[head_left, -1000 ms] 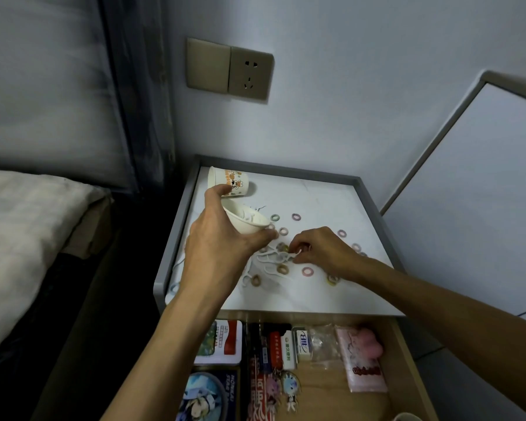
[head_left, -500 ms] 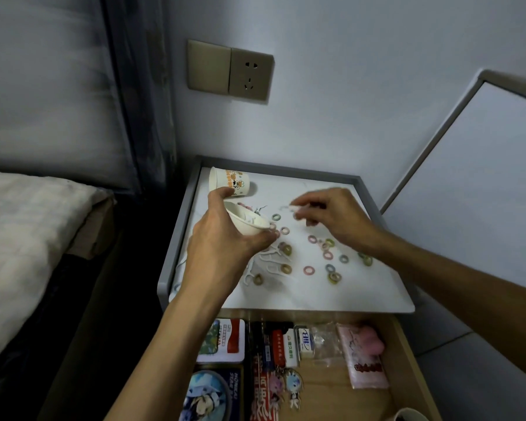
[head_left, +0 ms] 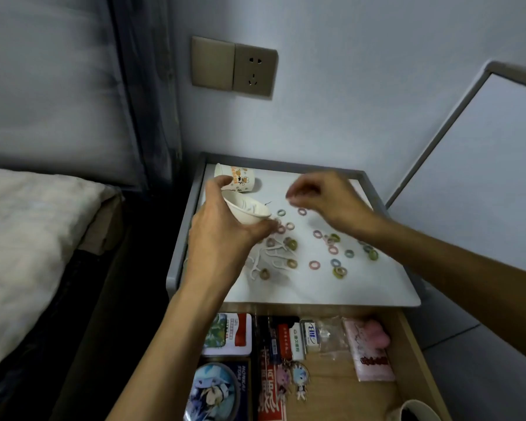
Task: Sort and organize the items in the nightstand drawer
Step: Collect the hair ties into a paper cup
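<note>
White paper cup [head_left: 249, 208], tilted, clamped in left hand [head_left: 222, 235] curled fingers above nightstand top [head_left: 316, 290]. Right hand [head_left: 331, 199] hovered near, fingertips together; held item: cannot tell. Picks [head_left: 274, 256] and coloured rings [head_left: 314, 264] lay scattered on top. Sorting judged early; most left undone.

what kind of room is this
Most likely a bedroom: a bed with pale bedding on the left, a nightstand beside it with its drawer pulled open, and a wall socket above.
</note>
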